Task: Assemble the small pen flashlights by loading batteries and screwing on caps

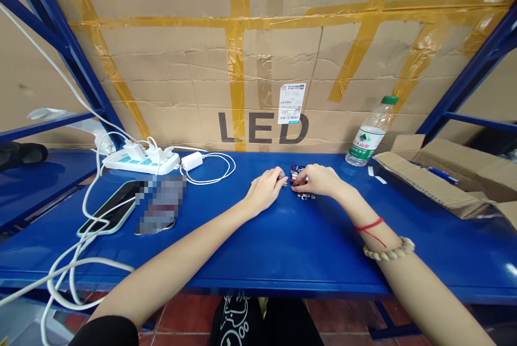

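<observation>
My left hand [264, 191] rests on the blue tabletop with its fingers closed together. A small greyish piece [281, 175] shows at its fingertips, too small to name. Just to the right, my right hand [320, 180] reaches down over a cluster of small shiny pieces, thumb and fingers pinched together. Silver metal bits [306, 196] lie below its fingers, and a small red loop [294, 166] shows beyond them. The right hand covers much of the cluster, so what it pinches is hidden.
A water bottle [369, 136] stands at the back right beside an open cardboard box [436, 184]. Leftward are a white power strip [139, 163], a phone [111, 208], a blurred-out item [161, 206] and trailing white cables [76, 260]. A large carton [169, 82] closes off the back.
</observation>
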A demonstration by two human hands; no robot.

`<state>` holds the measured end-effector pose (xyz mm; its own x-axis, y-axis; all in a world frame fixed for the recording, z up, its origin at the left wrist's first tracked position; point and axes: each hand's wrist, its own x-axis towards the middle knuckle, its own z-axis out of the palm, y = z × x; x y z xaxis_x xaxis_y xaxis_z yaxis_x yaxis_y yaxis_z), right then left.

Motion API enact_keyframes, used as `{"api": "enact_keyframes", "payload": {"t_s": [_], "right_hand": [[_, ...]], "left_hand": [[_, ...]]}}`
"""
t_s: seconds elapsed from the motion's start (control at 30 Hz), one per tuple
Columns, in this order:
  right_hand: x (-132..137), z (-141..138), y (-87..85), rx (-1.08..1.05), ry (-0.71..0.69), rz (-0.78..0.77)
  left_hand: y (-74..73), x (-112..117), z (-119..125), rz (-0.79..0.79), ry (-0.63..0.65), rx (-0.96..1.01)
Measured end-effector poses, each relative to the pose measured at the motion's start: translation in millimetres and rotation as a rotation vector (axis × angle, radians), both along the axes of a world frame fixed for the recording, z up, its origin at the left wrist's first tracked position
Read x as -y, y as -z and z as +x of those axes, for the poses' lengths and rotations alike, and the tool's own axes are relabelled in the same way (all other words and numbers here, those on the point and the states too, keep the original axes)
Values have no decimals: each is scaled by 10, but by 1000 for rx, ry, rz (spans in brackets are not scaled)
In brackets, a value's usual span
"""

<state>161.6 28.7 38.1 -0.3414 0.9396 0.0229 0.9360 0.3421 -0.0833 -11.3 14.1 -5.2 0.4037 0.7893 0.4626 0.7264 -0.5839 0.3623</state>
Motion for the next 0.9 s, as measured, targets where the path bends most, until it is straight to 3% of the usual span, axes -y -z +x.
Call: {"api": "enact_keyframes", "payload": {"t_s": [0.43, 0.63, 0.73, 0.9], "right_hand": [[4, -63, 52, -75, -94, 77], [38, -97, -5, -483, -112, 283], [45, -121, -5, -650, -201, 245], [11, -110, 38, -724, -295, 169]], "left_hand": [[9, -9, -6, -22, -28, 27], [15, -17, -5, -49, -37, 37], [34, -32, -6, -75, -37, 46], [62, -48, -17, -75, 11, 50]]}}
